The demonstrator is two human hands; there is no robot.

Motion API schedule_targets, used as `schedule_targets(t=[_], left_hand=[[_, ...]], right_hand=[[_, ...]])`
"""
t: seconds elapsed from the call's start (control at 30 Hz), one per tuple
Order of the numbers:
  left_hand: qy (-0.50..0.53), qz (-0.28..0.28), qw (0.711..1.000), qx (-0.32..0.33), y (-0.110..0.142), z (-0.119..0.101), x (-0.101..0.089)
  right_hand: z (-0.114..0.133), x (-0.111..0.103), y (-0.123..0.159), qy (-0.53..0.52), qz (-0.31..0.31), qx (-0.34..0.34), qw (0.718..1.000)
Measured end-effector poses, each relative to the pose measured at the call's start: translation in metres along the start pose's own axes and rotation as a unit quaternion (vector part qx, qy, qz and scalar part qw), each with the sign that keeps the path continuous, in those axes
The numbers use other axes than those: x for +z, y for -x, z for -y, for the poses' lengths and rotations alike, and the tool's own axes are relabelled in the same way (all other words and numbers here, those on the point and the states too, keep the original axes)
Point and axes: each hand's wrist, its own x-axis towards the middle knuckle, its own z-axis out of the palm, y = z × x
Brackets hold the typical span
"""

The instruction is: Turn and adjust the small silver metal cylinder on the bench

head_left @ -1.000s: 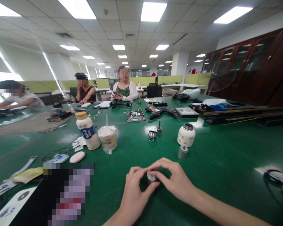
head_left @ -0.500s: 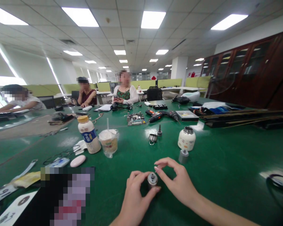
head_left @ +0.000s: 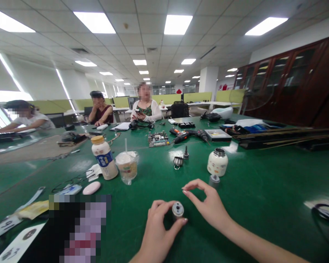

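My left hand [head_left: 158, 224] has thumb and fingers closed around a small grey metal cylinder [head_left: 178, 209], which looks like a motor's gearbox. It stands upright, its round top facing up with dark holes in it. Above and to the right, clear of the cylinder, my right hand [head_left: 207, 201] is pinched, thumb tip against fingertips. Whatever is between those tips is too small to make out. Just beyond the right hand a second grey cylinder [head_left: 214, 180] stands in front of a cream-coloured jar [head_left: 217, 162] without a lid.
Farther up the green table [head_left: 252, 190] are a small metal pot [head_left: 178, 161], a dark pointed fitting [head_left: 185, 152], a circuit board [head_left: 158, 139] and power drills [head_left: 181, 136]. A milk bottle [head_left: 105, 159] and a lidded drink cup [head_left: 126, 166] stand left. Several people sit beyond.
My right hand has drawn slightly up and away from the cylinder, its fingers pinching closer together. The small peg that stuck up from the cylinder's top no longer shows there.
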Motion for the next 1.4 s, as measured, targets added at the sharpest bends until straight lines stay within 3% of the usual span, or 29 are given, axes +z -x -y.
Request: schedule_targets(t=[0.17, 0.27, 0.47, 0.57, 0.7, 1.13, 1.3, 1.4], left_hand=[[0.004, -0.002, 1.000, -0.002, -0.001, 0.000, 0.000], [0.007, -0.004, 1.000, 0.002, -0.001, 0.001, 0.001], [0.003, -0.004, 1.000, 0.013, 0.000, 0.004, 0.002], [0.004, -0.007, 1.000, 0.024, 0.000, 0.005, 0.002], [0.010, -0.002, 0.999, 0.034, 0.000, 0.004, 0.002], [0.012, -0.003, 1.000, 0.028, 0.000, 0.002, 0.001], [0.013, -0.004, 1.000, 0.027, -0.001, 0.001, 0.001], [0.013, 0.001, 1.000, 0.027, -0.001, 0.002, 0.001]], right_hand=[[-0.031, -0.003, -0.001, 0.068, 0.074, 0.028, 0.995], [-0.035, -0.003, 0.000, 0.072, 0.087, 0.029, 0.993], [-0.003, 0.001, 0.000, -0.042, 0.040, 0.029, 0.998], [0.019, 0.004, 0.005, -0.083, 0.077, 0.020, 0.993], [0.035, 0.009, 0.013, -0.053, 0.116, 0.026, 0.992], [0.029, 0.011, 0.012, -0.034, 0.110, 0.026, 0.993], [0.027, 0.010, 0.011, -0.012, 0.053, 0.012, 0.998], [0.026, 0.009, 0.012, -0.004, 0.058, -0.001, 0.998]])
